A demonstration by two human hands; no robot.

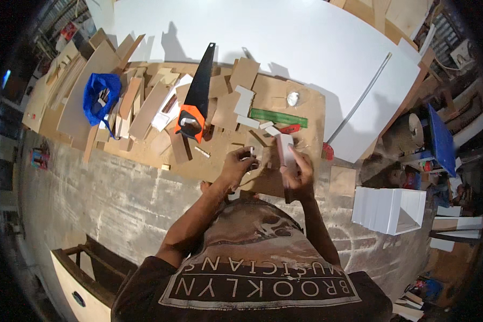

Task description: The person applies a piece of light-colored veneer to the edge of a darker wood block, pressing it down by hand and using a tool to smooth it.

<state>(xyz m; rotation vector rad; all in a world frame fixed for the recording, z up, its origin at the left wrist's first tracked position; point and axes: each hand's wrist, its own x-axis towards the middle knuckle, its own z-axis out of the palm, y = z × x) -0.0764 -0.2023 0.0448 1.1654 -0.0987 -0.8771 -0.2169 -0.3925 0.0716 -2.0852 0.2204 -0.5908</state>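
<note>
My right hand [299,177] is closed around a narrow board [284,151] with a white face and a brown edge, held upright near the bench's front edge. To its left my left hand [238,168] is closed, with a small white piece [251,152] pinched at its fingertips. The two hands are apart. Just beyond the board lie a small red tool [290,129], a green strip [279,117] and several small white offcuts [244,100]. A handsaw [198,88] with a black blade and orange handle rests on the scraps left of my hands.
Wood offcuts [131,99] crowd the bench's left side beside a blue bag [99,102]. A large white panel [284,37] spans the far side, with a thin metal strip [359,96] on it. On the floor at right stands a white box [378,209]; a drawer-like cabinet [86,268] stands lower left.
</note>
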